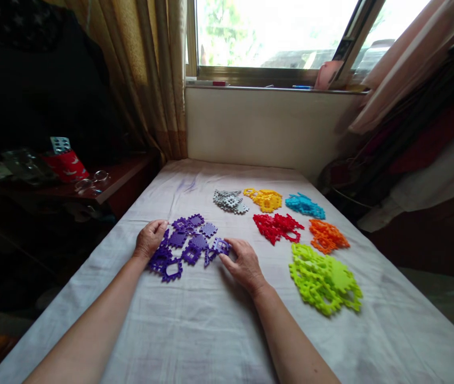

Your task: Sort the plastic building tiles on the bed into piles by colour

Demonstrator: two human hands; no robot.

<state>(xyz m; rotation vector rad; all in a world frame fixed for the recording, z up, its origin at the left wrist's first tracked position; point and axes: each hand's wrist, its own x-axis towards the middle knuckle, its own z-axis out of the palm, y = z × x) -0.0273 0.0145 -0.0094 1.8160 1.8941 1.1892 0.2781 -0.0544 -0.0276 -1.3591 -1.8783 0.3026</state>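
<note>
Purple plastic interlocking tiles (198,242) with notched edges lie loosely spread on the sheet between my two hands. At the left side of the spread, my left hand (150,240) has its fingers curled in a pinch on the edge of a purple tile (165,238), partly hidden by the hand. My right hand (245,262) grips a purple window-shaped tile (221,246) between thumb and fingers at the right side. A purple tile with a large opening (172,270) lies nearest to me.
Beyond and right are heaps of grey tiles (229,201), yellow tiles (269,200), blue tiles (305,206), red tiles (277,228), orange tiles (328,236) and lime-green tiles (325,280). A side table (121,173) with glasses (91,182) stands left; clothes (430,154) hang right.
</note>
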